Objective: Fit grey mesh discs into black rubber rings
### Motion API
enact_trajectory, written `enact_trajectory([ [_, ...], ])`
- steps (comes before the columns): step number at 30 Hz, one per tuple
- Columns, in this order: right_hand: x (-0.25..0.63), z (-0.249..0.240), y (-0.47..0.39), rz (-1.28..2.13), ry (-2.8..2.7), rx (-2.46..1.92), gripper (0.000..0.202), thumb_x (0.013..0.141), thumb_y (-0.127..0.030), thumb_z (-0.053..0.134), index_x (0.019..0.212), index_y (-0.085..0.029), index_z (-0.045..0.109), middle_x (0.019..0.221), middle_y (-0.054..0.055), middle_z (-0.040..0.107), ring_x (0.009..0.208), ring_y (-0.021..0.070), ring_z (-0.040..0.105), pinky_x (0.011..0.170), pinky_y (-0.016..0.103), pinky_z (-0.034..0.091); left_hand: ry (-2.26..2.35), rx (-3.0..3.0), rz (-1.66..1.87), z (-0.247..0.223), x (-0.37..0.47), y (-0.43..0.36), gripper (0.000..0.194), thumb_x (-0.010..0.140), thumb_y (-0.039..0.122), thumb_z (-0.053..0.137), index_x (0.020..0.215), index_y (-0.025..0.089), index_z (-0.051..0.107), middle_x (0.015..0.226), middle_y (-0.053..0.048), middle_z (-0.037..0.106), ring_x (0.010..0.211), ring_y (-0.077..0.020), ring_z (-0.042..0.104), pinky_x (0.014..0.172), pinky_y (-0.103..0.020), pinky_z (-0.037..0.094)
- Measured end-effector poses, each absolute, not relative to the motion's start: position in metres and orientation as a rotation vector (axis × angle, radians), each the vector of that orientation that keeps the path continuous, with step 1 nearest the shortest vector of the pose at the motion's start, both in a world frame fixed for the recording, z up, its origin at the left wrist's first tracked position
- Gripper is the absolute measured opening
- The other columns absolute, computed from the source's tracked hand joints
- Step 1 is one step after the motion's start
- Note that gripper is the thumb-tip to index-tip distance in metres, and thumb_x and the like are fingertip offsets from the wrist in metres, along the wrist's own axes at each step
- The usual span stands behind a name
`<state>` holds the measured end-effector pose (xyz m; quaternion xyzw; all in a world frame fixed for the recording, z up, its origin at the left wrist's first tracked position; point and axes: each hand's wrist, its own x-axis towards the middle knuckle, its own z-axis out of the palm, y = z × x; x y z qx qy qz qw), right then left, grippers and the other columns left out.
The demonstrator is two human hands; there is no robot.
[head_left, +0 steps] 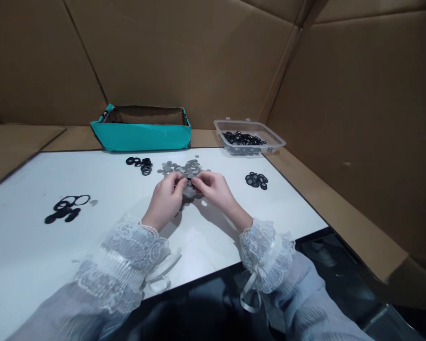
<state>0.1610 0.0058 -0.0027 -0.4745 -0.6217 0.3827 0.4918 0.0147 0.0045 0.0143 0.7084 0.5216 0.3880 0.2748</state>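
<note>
My left hand (167, 196) and my right hand (213, 189) meet at the middle of the white board, fingertips almost touching. Between their pinched thumbs and forefingers is a small dark piece (189, 181), mostly covered by the fingers, so its exact shape is unclear. Under and behind the hands spreads a loose heap of small grey discs (191, 166). A cluster of black rings (142, 164) lies just behind my left hand. To the right of my right hand sits a pile of black rings with grey centres (256, 180).
Larger black rings and flat black pieces (64, 208) lie at the left. At the back stand a turquoise open box (145, 137) and a clear plastic tub (275, 139) holding many black rings. Cardboard walls (184, 57) close off the back and right of the white board (102, 180).
</note>
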Motion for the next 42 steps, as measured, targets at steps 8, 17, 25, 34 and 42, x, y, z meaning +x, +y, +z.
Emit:
enact_trajectory([
  [8,0.154,-0.01,0.004,0.991,-1.536,-1.065,0.016,0.087,-0.03,0.05,0.075,-0.02,0.052,0.067,0.0,0.055,0.063,0.0129,0.052,0.06,0.024,0.042,1.421,1.887,1.096,0.007,0.02,-0.001,0.014,0.088,0.033,0.042,0.081,0.022,0.046,0.076,-0.003,0.057,0.073,-0.02,0.056,0.065,-0.03,0.043],
  [17,0.162,-0.001,0.0,0.773,-1.735,-1.142,0.024,0.089,-0.027,0.047,0.067,-0.02,0.044,0.06,-0.003,0.047,0.059,0.0122,0.045,0.057,0.025,0.033,1.2,2.118,0.841,0.025,0.002,0.009,0.021,0.081,0.035,0.052,0.073,0.018,0.061,0.07,-0.003,0.064,0.065,-0.0165,0.056,0.06,-0.027,0.041],
  [25,0.167,0.005,-0.004,0.971,-1.679,-1.036,0.026,0.089,-0.032,0.05,0.067,-0.019,0.051,0.06,-0.001,0.054,0.058,0.0123,0.051,0.058,0.025,0.04,1.143,1.909,0.941,0.031,0.0,0.01,0.021,0.072,0.037,0.059,0.067,0.017,0.064,0.063,-0.002,0.062,0.061,-0.0149,0.053,0.057,-0.027,0.041],
  [34,0.151,-0.007,-0.001,1.131,-1.438,-1.014,0.028,0.088,-0.04,0.051,0.069,-0.02,0.047,0.06,-0.002,0.052,0.055,0.0103,0.05,0.053,0.023,0.039,1.116,1.782,1.098,0.016,0.008,0.006,0.02,0.075,0.037,0.057,0.069,0.018,0.056,0.065,0.0,0.057,0.062,-0.0135,0.052,0.058,-0.025,0.042],
  [42,0.164,-0.003,0.0,0.987,-1.767,-1.106,0.036,0.086,-0.041,0.053,0.059,-0.019,0.046,0.055,-0.002,0.048,0.054,0.0098,0.045,0.051,0.023,0.032,1.041,1.888,0.664,0.023,-0.001,0.012,0.019,0.072,0.037,0.057,0.067,0.018,0.058,0.059,0.0,0.054,0.054,-0.0129,0.049,0.05,-0.024,0.037],
])
